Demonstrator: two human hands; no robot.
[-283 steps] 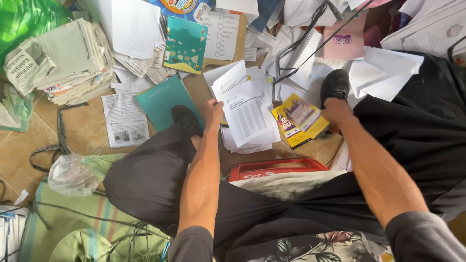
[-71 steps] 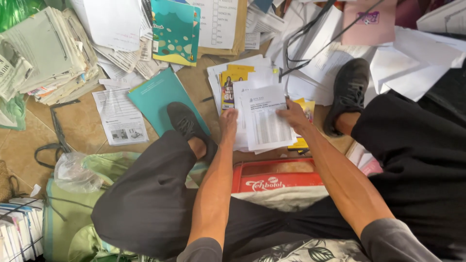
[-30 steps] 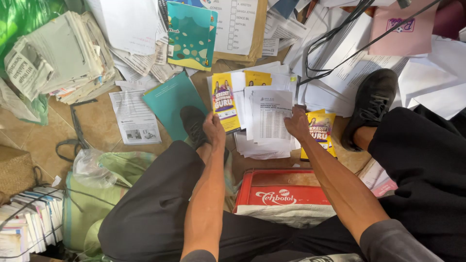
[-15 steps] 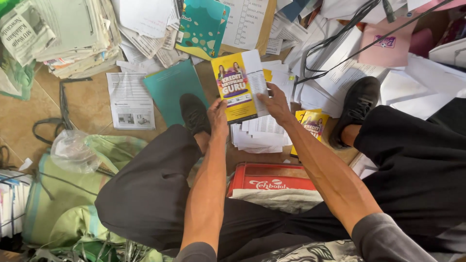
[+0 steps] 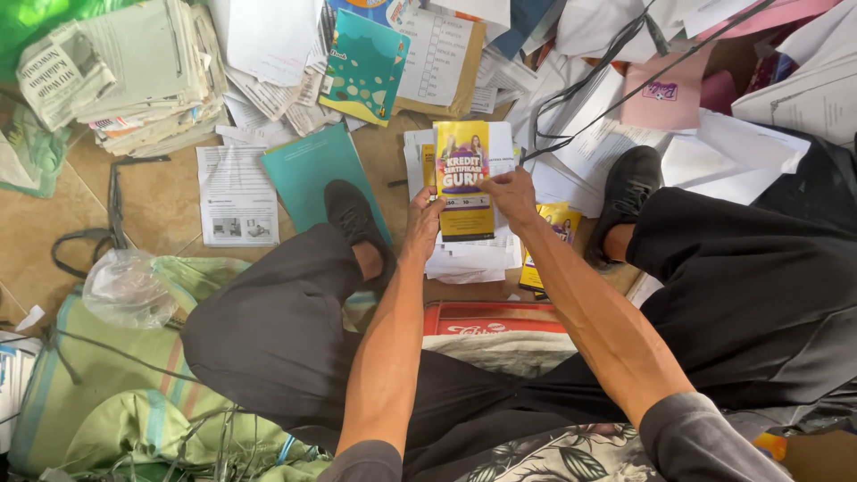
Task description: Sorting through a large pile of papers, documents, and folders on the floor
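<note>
yellow-purple leaflet [image 5: 463, 178] held upright centre; red rectangular pack [image 5: 494, 318] below; pink envelope [image 5: 665, 92] upper right.

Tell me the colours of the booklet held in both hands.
Mostly yellow with a purple block, seen in the head view: the booklet held between the left hand and right hand.

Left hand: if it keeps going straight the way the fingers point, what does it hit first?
The left hand already touches the yellow booklet; past that, probably the white paper stack, then the brown envelope. Depth is unclear.
</note>
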